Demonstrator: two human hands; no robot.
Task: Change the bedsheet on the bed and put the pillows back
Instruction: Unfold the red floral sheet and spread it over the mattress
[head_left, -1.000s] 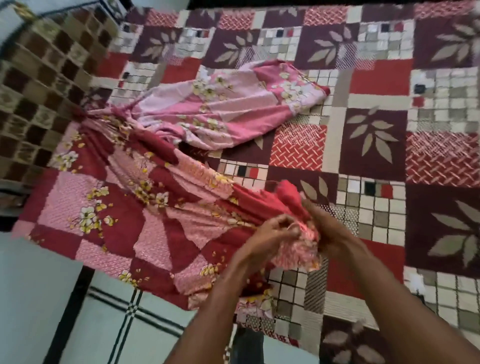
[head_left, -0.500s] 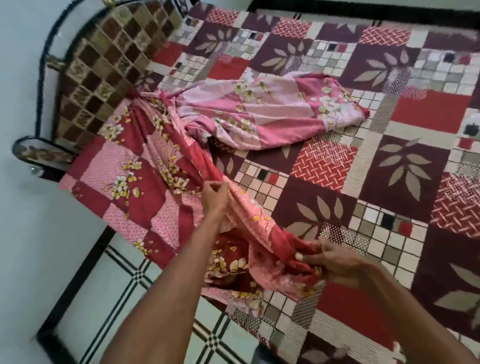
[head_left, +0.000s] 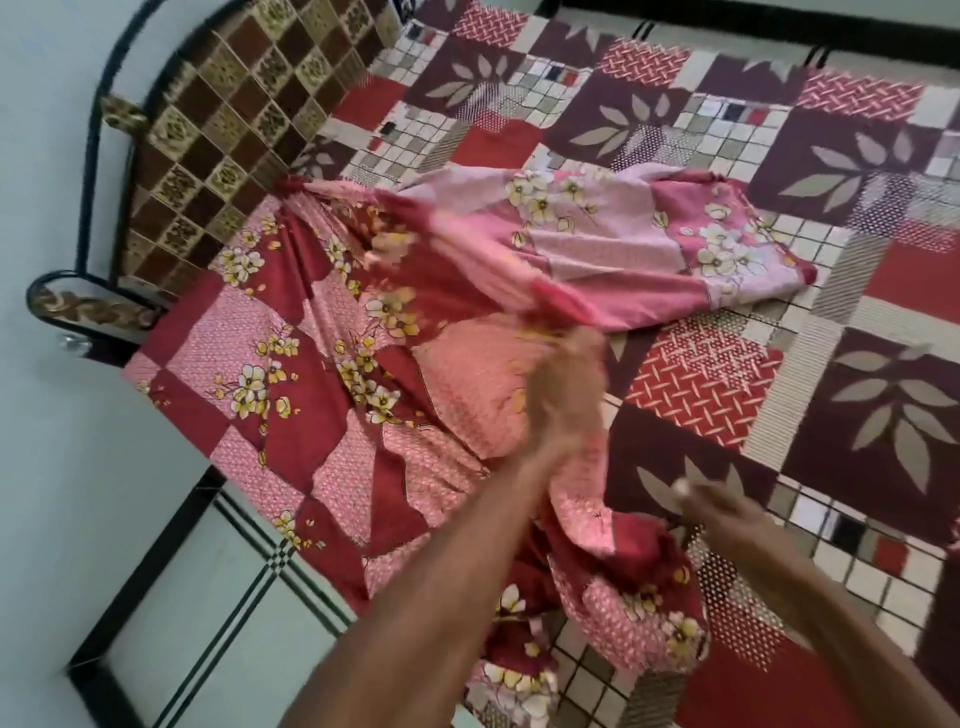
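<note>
A red and pink floral bedsheet (head_left: 332, 395) lies bunched over the left part of the bed, its paler underside (head_left: 613, 244) folded back toward the middle. Under it is the maroon, red and cream patchwork cover (head_left: 857, 395) of the bed. My left hand (head_left: 566, 384), blurred by motion, grips a fold of the sheet near the middle of the bed. My right hand (head_left: 727, 519), also blurred, holds the sheet's gathered edge near the bed's front side. From it the cloth hangs down over the bed's edge. No pillow is in view.
A brown chequered headboard (head_left: 218, 130) in a black metal frame stands at the upper left against a pale wall. A tiled floor with black lines (head_left: 208, 597) runs along the bed's left side.
My left hand has moved right and further onto the bed, drawing a fold of the sheet with it. My right hand has stayed near the front edge. The camera has moved closer.
</note>
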